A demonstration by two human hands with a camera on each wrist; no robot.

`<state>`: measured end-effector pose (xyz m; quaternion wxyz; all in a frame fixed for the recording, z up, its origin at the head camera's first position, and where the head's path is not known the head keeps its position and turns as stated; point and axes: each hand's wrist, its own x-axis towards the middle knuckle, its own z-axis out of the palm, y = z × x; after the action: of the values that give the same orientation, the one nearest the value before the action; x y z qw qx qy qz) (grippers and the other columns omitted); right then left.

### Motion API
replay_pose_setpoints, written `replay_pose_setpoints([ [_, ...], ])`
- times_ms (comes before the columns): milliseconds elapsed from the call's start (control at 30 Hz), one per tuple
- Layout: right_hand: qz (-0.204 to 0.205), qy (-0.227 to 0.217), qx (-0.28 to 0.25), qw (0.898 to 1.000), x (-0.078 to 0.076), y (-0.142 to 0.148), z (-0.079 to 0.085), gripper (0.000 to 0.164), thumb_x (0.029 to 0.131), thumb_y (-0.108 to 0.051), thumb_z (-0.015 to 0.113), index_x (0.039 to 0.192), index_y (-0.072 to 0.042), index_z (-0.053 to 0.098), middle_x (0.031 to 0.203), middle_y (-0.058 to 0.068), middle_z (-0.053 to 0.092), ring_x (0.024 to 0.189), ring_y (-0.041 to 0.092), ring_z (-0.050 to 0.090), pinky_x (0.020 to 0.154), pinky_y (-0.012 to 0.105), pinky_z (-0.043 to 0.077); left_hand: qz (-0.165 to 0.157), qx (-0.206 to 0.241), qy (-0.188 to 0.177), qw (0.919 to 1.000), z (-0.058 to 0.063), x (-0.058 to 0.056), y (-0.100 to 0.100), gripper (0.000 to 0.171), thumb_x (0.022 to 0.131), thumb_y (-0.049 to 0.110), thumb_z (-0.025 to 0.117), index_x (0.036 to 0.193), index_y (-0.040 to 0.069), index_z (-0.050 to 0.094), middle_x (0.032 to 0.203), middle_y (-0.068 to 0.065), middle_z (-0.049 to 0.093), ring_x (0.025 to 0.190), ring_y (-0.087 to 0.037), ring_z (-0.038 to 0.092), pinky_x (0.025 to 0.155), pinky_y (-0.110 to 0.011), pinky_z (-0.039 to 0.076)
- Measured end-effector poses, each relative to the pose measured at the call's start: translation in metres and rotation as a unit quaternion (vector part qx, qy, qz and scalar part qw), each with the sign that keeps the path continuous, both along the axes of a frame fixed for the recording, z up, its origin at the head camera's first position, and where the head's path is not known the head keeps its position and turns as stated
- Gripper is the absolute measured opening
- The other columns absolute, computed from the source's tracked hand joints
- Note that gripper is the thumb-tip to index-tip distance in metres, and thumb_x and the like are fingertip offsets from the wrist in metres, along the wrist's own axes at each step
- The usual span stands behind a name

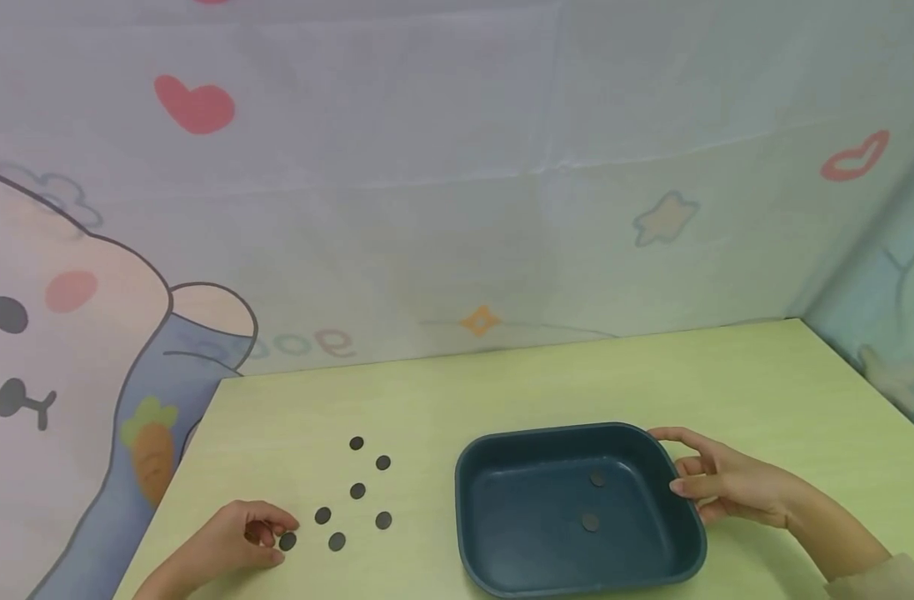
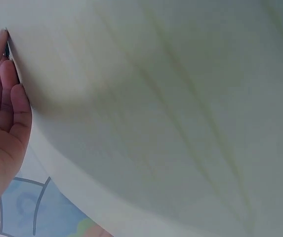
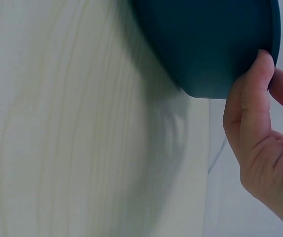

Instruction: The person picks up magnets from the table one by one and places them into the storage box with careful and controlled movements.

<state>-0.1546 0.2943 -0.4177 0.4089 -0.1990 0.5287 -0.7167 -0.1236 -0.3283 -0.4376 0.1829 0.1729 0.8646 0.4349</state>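
Dark-blue rectangular tray [image 1: 531,533] gripped at one end by your right hand [image 1: 734,483], two dark discs [image 1: 591,522] inside | black disc [image 1: 287,542] pinched in your left hand [image 1: 227,537] | six more discs [image 1: 357,491] between your hands, nearer the left, on the yellow-green table [image 1: 427,400]

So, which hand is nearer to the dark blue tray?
Right. The right hand grips the tray at its right rim; the left hand is well off to the tray's left, at the leftmost dark disc.

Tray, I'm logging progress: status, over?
Left hand pinching a dark disc. Right hand gripping tray rim. Two discs inside. Six more discs scattered left of tray.
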Motion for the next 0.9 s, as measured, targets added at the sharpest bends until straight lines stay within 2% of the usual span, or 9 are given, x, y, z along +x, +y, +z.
replay_pose_setpoints([
  [233, 0.003, -0.004, -0.004, 1.000, 0.0010, 0.0003, -0.0002, 0.058, 0.095, 0.010, 0.036, 0.140, -0.025, 0.028, 0.104, 0.008, 0.061, 0.090, 0.022, 0.064, 0.078, 0.038, 0.053, 0.014, -0.015, -0.004, 0.9998, -0.0029, 0.0007, 0.0012, 0.028, 0.073, 0.006, 0.076, 0.098, -0.004, 0.068, 0.078, 0.001, 0.061, 0.067, -0.003, 0.051, 0.060, -0.021, 0.045],
  [400, 0.003, -0.003, -0.006, 1.000, 0.0003, 0.0001, -0.0001, 0.058, 0.095, 0.010, 0.035, 0.140, -0.026, 0.028, 0.103, 0.007, 0.061, 0.088, 0.021, 0.064, 0.078, 0.037, 0.053, 0.012, -0.035, 0.013, 0.9992, -0.0017, 0.0002, 0.0030, 0.022, 0.073, 0.009, 0.078, 0.092, 0.002, 0.070, 0.074, 0.005, 0.058, 0.064, -0.003, 0.050, 0.058, -0.021, 0.044],
  [567, 0.005, -0.001, -0.005, 1.000, -0.0003, 0.0009, 0.0009, 0.058, 0.095, 0.010, 0.035, 0.140, -0.026, 0.028, 0.105, 0.008, 0.061, 0.089, 0.021, 0.064, 0.077, 0.036, 0.053, -0.006, -0.036, 0.028, 0.9989, -0.0004, -0.0006, 0.0037, 0.020, 0.074, 0.010, 0.077, 0.090, 0.003, 0.069, 0.076, 0.005, 0.057, 0.066, -0.003, 0.049, 0.058, -0.021, 0.044],
  [767, 0.007, 0.000, -0.009, 1.000, -0.0005, 0.0017, 0.0014, 0.058, 0.096, 0.010, 0.035, 0.141, -0.026, 0.028, 0.108, 0.010, 0.060, 0.092, 0.023, 0.064, 0.079, 0.038, 0.053, -0.025, -0.039, 0.064, 0.9969, 0.0022, -0.0006, 0.0033, 0.021, 0.074, 0.012, 0.077, 0.088, 0.002, 0.067, 0.079, 0.007, 0.058, 0.067, -0.001, 0.049, 0.059, -0.022, 0.046],
  [900, 0.008, -0.001, -0.007, 1.000, -0.0007, 0.0015, 0.0013, 0.058, 0.096, 0.010, 0.035, 0.141, -0.026, 0.027, 0.108, 0.011, 0.060, 0.093, 0.024, 0.064, 0.079, 0.039, 0.052, -0.007, -0.056, 0.058, 0.9967, 0.0060, 0.0019, 0.0016, 0.022, 0.074, 0.014, 0.077, 0.090, 0.002, 0.066, 0.083, 0.004, 0.061, 0.070, -0.001, 0.050, 0.063, -0.022, 0.048],
])
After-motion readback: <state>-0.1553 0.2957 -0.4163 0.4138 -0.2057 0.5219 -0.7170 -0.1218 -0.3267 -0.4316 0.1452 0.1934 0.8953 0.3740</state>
